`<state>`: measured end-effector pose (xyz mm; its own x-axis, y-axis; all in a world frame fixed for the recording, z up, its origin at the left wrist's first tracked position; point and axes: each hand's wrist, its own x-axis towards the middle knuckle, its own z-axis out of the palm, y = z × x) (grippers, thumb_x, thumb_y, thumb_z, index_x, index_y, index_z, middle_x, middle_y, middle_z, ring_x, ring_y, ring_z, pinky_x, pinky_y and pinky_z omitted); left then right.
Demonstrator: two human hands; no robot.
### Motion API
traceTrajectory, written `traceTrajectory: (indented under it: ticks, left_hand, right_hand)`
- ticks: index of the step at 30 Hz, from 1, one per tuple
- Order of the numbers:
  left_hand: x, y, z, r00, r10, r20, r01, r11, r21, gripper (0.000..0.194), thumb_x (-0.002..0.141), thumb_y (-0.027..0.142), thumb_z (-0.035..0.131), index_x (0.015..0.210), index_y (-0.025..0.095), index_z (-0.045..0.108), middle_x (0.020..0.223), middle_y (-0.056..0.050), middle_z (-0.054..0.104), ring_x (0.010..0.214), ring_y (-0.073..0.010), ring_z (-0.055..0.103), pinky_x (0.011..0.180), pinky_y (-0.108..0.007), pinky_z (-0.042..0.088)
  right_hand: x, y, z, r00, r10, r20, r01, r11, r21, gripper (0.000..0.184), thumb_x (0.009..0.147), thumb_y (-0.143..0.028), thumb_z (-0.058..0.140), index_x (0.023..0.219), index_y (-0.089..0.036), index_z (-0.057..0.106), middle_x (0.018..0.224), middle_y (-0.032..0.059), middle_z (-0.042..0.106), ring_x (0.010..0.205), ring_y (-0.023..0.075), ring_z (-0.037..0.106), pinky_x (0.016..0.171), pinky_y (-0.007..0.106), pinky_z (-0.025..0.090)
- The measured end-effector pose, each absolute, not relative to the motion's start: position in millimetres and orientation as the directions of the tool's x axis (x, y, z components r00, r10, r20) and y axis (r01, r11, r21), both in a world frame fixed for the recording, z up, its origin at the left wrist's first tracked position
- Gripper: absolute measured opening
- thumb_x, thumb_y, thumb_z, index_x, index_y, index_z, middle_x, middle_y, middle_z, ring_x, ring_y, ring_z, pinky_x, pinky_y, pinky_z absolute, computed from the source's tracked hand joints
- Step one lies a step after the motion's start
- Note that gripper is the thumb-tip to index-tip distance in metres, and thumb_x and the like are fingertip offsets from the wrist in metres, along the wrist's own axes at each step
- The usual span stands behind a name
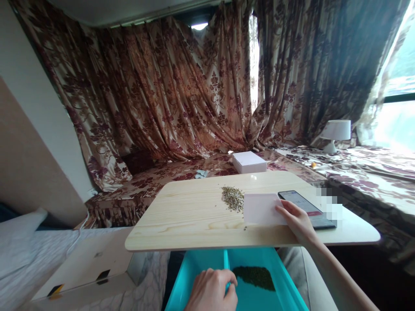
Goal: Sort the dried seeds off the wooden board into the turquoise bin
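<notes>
My right hand [296, 218] grips a white card [264, 209] by its right end, thumb on top, just above the wooden tabletop [181, 211]. By the card's left edge lies a loose pile of small greenish-brown seeds or grains [232, 198], with a few strays around it. Below the table's near edge, my left hand [214, 289] is over a turquoise bin [191, 263], near its divider [226, 259]. Its fingers are curled in; whatever they may hold is hidden. Dark green grains [256, 277] lie in the bin's right compartment.
A smartphone [301, 209] lies on the table under and beside my right hand. Behind the table stand a white box [249, 162] and a small folded cloth [201, 174] on a flowered cover. A white lamp [337, 131] is at right; a large pale box [94, 263] rests on the bed at left.
</notes>
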<state>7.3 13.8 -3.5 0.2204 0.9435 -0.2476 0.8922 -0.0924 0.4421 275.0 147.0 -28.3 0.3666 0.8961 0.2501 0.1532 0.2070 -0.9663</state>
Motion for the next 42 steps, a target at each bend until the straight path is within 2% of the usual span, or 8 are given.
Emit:
traceTrajectory:
  ticks: [9,21,36,42]
  left_hand:
    - [7,10,1,0.215,0.946,-0.243,0.880,-0.080,0.468,0.036,0.087,0.019,0.045,0.108,0.026,0.072,0.107,-0.005,0.070,0.106,-0.0251,0.059,0.094,-0.034,0.041]
    - [7,11,1,0.224,0.943,-0.247,0.880,-0.087,0.466,0.036,0.087,0.020,0.044,0.109,0.025,0.072,0.107,-0.006,0.070,0.106,-0.0263,0.059,0.094,-0.035,0.041]
    - [2,17,-11,0.223,0.940,-0.258,0.888,-0.088,0.451,0.035,0.086,0.023,0.045,0.108,0.026,0.072,0.106,-0.005,0.070,0.105,-0.0255,0.060,0.093,-0.033,0.041]
    - [1,8,-4,0.197,0.958,-0.209,0.865,-0.070,0.496,0.035,0.088,0.023,0.042,0.108,0.026,0.071,0.106,-0.005,0.069,0.104,-0.0233,0.059,0.095,-0.032,0.040]
  right_hand:
    - [271,144,-25,0.355,0.906,0.230,0.113,0.203,-0.973,0.032,0.057,-0.042,0.075,0.081,-0.021,0.072,0.084,0.0066,0.078,0.087,0.0282,0.070,0.076,0.034,0.054]
    - [273,149,-31,0.342,0.907,0.246,0.139,0.210,-0.968,0.032,0.057,-0.043,0.073,0.081,-0.021,0.071,0.083,0.0070,0.077,0.088,0.0282,0.070,0.077,0.035,0.054]
    - [273,137,-24,0.237,0.946,0.224,0.184,0.182,-0.966,0.041,0.050,-0.054,0.079,0.073,-0.020,0.073,0.077,0.0070,0.077,0.075,0.0268,0.069,0.066,0.031,0.054]
    - [276,107,-30,0.087,0.978,0.188,0.212,0.166,-0.963,0.049,0.057,-0.063,0.076,0.082,-0.021,0.075,0.082,0.0088,0.077,0.075,0.0265,0.070,0.059,0.029,0.055]
